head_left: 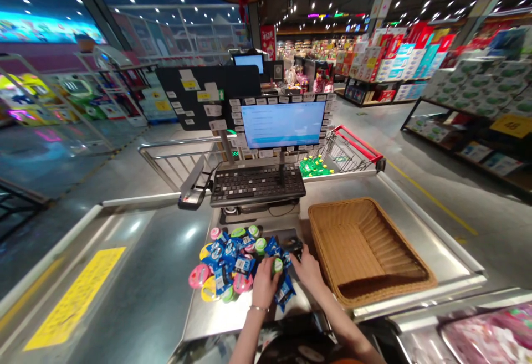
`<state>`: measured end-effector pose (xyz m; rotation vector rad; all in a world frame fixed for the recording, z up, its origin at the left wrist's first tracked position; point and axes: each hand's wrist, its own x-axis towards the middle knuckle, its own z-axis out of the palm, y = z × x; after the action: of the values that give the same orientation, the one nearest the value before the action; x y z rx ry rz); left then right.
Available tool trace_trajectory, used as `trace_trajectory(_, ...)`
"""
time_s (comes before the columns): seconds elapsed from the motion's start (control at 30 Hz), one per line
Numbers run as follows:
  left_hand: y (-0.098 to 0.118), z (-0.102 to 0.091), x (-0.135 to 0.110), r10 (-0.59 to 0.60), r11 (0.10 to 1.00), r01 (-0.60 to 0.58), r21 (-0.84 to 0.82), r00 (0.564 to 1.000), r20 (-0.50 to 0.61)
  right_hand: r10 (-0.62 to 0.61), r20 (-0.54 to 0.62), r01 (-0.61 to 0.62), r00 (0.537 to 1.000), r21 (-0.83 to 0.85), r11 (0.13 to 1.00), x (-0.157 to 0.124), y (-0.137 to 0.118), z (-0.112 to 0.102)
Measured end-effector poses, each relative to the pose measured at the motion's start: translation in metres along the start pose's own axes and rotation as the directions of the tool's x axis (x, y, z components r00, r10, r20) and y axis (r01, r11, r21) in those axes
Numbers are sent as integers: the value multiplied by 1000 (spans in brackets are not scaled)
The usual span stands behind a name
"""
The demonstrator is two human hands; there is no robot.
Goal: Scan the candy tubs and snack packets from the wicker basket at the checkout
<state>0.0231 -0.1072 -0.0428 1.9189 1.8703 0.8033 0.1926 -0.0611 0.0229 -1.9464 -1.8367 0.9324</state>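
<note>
My left hand (265, 282) is closed round a small container with a green lid (277, 265), at the right side of a heap of goods. The heap holds several blue packets (230, 249) with white labels, mixed with pink round tubs (199, 275), yellow tubs and green-lidded containers. My right hand (308, 270) has its fingers round a black device that looks like a handheld scanner (293, 245), partly hidden. A blue packet (286, 259) lies between both hands, and another blue packet (285, 292) lies below them on the metal counter (211, 317).
A wicker basket (361, 247) stands to the right. Behind the heap are a black keyboard (257, 182), a monitor (285, 124) and a card terminal (192, 198). Beyond the counter stands a shopping cart (359, 145) with green bottles (316, 166). A yellow strip (78, 295) marks the left counter.
</note>
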Motion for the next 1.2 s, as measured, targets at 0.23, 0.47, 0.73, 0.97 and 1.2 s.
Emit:
trace_trajectory(0.23,0,-1,0,-44,998,46,-48,998,55,26,-52,-24,998,29,999,22,23,51)
trace_trajectory(0.47,-3,0,2,2,999,3,-52,996,90,-15,-184,27,983,63,998,20,35,66)
trace_trajectory(0.73,-6,5,2,0,1000,2,-26,994,107,-468,-401,563,787,157,812,-12,-18,-7)
trace_trajectory(0.97,-13,5,4,17,1000,-19,12,991,135,-756,-339,815,561,68,575,-5,-69,-73)
trace_trajectory(1.2,-10,-2,3,48,999,-48,-2,989,140,-712,-213,736,669,49,676,1,-74,-77)
